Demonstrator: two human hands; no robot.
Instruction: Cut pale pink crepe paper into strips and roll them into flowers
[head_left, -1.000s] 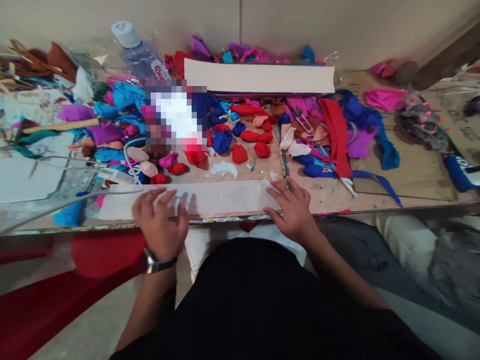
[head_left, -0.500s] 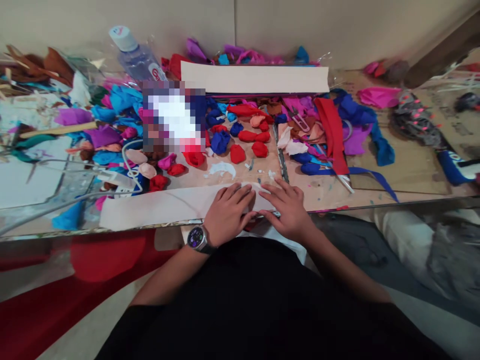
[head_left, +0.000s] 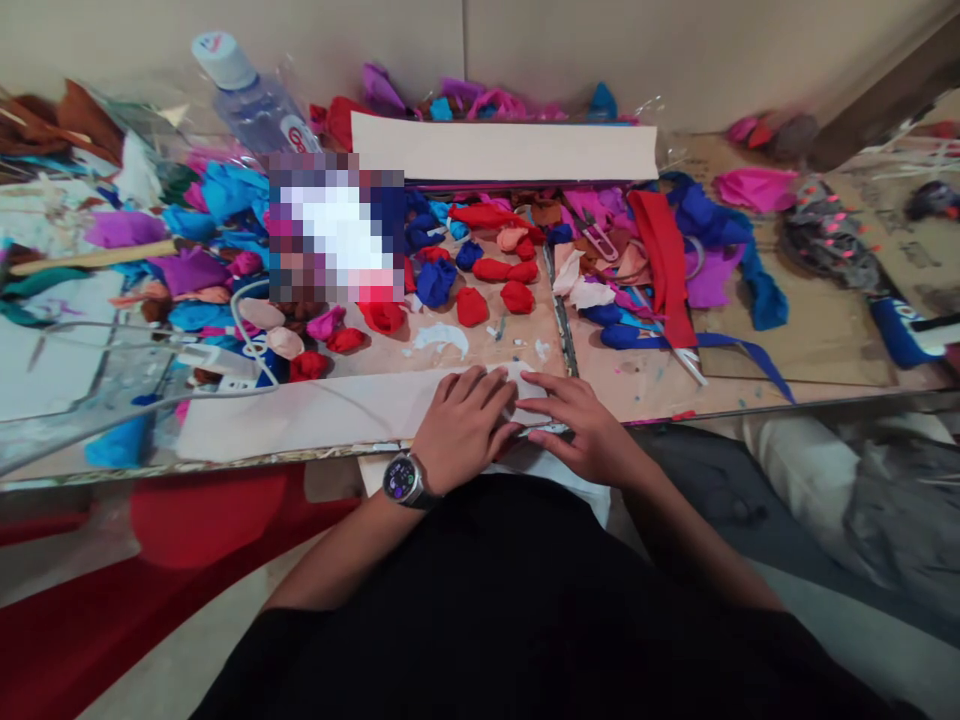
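A long pale pink strip (head_left: 300,412), which looks like crepe paper, lies along the table's front edge. My left hand (head_left: 466,420), with a smartwatch (head_left: 403,478) on its wrist, rests palm down on the right part of the strip, its fingers stretched out. Beside it, my right hand (head_left: 589,430) is at the strip's right end, fingers apart and slightly bent. The strip's end is partly covered by both hands. Just beyond them sit crumpled red balls (head_left: 472,306) and blue balls (head_left: 436,284) of similar paper.
A clear bottle (head_left: 259,115) with a white cap stands back left. A grey cable (head_left: 150,410) crosses the left side. Thread snips (head_left: 596,238), a red strip (head_left: 664,270) and blue strips (head_left: 705,342) lie right. A pale folded piece (head_left: 502,148) lies at the back.
My right hand has shifted slightly right and its fingers have bent and parted from my left hand. My left hand stays on the strip. The view has moved a little.
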